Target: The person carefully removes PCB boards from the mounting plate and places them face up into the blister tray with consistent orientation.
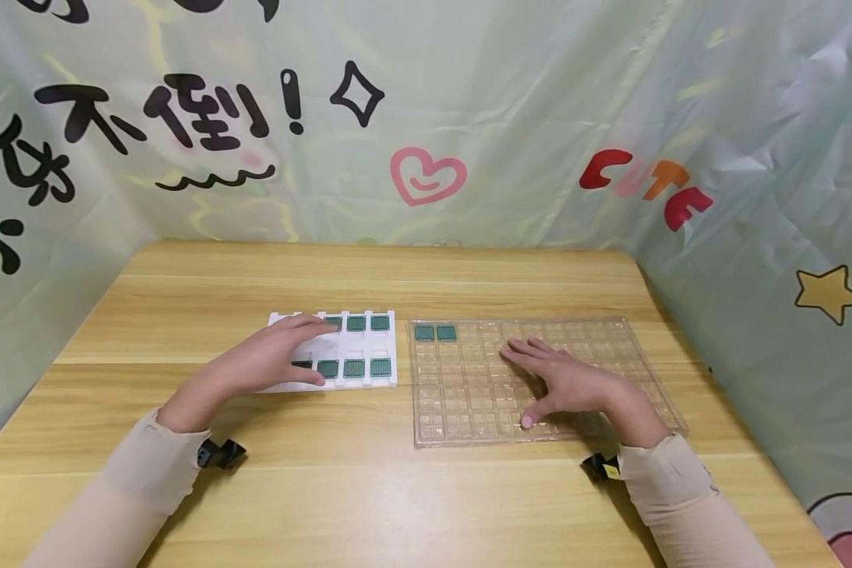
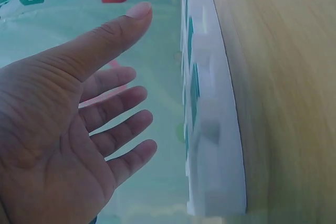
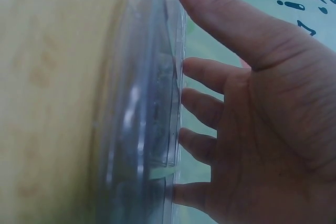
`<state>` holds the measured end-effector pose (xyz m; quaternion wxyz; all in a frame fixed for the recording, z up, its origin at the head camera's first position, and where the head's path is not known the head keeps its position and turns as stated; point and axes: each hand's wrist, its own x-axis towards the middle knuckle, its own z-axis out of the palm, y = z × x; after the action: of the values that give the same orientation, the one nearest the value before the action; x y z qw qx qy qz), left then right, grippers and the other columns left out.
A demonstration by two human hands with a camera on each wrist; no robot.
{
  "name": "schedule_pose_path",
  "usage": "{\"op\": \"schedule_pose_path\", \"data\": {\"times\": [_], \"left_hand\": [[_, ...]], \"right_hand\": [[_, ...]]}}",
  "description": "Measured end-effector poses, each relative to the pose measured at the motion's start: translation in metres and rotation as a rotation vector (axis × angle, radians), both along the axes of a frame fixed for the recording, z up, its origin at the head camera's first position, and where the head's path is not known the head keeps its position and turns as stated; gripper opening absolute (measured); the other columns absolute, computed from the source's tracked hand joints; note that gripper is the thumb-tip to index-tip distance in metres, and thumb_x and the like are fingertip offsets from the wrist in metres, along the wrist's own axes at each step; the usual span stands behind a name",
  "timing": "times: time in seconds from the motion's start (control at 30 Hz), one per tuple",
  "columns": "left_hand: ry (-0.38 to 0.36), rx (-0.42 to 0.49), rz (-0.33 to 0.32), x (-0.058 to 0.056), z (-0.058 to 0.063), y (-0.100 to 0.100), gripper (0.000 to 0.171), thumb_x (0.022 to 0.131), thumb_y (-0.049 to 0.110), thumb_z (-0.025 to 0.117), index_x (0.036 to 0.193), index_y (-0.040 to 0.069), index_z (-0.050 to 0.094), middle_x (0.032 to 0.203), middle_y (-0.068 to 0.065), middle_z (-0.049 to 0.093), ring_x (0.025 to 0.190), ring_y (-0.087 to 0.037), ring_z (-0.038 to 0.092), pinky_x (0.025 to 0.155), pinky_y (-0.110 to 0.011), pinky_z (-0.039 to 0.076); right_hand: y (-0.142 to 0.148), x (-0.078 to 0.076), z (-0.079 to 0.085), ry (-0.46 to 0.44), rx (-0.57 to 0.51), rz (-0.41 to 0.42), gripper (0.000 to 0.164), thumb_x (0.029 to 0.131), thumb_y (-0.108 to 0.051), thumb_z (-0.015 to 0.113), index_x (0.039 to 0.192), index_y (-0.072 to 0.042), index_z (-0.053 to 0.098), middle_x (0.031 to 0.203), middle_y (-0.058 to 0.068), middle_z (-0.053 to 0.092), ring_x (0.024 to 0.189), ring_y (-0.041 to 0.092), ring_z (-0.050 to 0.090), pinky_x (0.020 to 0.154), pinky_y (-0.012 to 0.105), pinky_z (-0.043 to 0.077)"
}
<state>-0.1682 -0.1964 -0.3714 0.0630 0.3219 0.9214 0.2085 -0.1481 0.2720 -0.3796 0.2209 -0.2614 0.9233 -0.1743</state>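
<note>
Over the white foam tray (image 1: 332, 345) my left hand (image 1: 273, 355) hovers with fingers spread and nothing in its grasp. That tray holds two rows of green square chips (image 1: 354, 368), and the hand covers its left part. To the right lies a clear plastic tray (image 1: 461, 394) with many small pockets. Two green chips (image 1: 446, 333) sit in its top left pockets. My right hand (image 1: 568, 383) is spread above the middle of the clear tray, holding nothing. In the right wrist view its fingers (image 3: 202, 106) come close to the tray's edge; whether they touch cannot be told.
Both trays lie side by side, a narrow gap between them, on a wooden table (image 1: 369, 497). A printed cloth curtain (image 1: 511, 118) stands behind the table and along both sides. Small black wrist cameras (image 1: 220, 454) are worn below each hand.
</note>
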Motion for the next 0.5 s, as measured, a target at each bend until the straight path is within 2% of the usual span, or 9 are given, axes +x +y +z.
{"op": "schedule_pose_path", "data": {"times": [0.27,0.5], "left_hand": [[0.015,-0.018,0.015,0.002,-0.008,-0.008,0.080,0.076,0.036,0.085,0.140,0.001,0.051,0.137,-0.022,0.051,0.128,-0.044,0.044,0.105,-0.057,0.036],[0.042,-0.025,0.041,0.006,-0.014,-0.014,0.071,0.076,0.034,0.085,0.131,-0.001,0.058,0.127,-0.020,0.058,0.122,-0.042,0.050,0.103,-0.055,0.039]], "right_hand": [[0.000,0.000,-0.001,-0.015,-0.002,-0.005,0.114,0.068,-0.058,0.079,0.156,-0.012,0.024,0.162,0.013,0.010,0.146,0.042,0.000,0.107,0.072,0.007],[0.000,0.000,-0.001,-0.014,-0.005,-0.004,0.114,0.068,-0.059,0.079,0.156,-0.013,0.024,0.162,0.013,0.010,0.146,0.042,-0.001,0.108,0.071,0.007]]}}
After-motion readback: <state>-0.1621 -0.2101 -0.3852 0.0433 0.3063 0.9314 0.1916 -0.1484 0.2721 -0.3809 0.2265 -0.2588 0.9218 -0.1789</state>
